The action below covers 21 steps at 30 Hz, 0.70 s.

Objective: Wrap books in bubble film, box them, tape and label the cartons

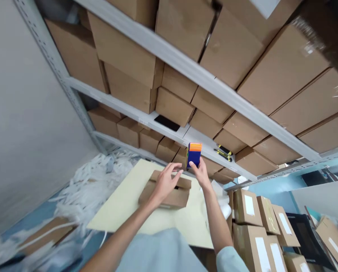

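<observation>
A small blue box with an orange top (194, 154) is gripped in my right hand (200, 173), thumb on its near face, raised above the far edge of a pale yellow board (123, 192). My left hand (168, 180) hovers over an open brown cardboard box (171, 196) on that board. Its fingers are spread and hold nothing. My hand and forearm cover part of the cardboard box, so its inside is mostly hidden.
Metal shelving (163, 122) packed with cardboard boxes rises ahead; a black phone-like slab (167, 123) and yellow-black cutters (223, 154) lie on one shelf. White scraps (86, 185) heap at left. Labelled cartons (248, 207) are stacked at right, beside white wrapping (224, 204).
</observation>
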Available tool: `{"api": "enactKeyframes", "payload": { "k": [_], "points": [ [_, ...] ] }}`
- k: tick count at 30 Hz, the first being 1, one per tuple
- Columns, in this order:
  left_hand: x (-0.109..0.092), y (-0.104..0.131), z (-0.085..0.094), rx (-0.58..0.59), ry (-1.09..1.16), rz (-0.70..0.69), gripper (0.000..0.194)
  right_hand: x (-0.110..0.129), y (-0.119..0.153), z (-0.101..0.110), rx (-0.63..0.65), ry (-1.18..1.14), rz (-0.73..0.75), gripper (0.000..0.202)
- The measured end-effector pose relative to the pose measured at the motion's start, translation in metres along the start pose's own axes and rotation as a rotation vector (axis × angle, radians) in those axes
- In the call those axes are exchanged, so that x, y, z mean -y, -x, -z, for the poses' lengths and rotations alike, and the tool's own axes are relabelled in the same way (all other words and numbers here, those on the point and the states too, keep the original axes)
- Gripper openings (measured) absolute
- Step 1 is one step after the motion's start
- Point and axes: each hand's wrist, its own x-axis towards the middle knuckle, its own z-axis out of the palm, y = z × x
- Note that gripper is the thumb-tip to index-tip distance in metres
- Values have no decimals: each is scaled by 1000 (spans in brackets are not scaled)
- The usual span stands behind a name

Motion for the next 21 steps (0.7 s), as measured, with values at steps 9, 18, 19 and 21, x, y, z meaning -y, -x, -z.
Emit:
{"api": "enactKeyframes", "payload": {
  "k": [9, 18, 19, 21],
  "points": [
    [-15, 65, 39, 7, 44, 30, 24, 38, 104, -65, -32, -295, -136, 62],
    [-38, 59, 116, -27, 97, 85, 34, 43, 152, -69, 185, -77, -72, 57],
    [-42, 51, 125, -11, 104, 104, 36, 45, 155, -68, 225, -39, -63, 57],
    [-49, 38, 139, 59, 86, 118, 34, 49, 160, -64, 287, 28, -51, 55]
  ]
}}
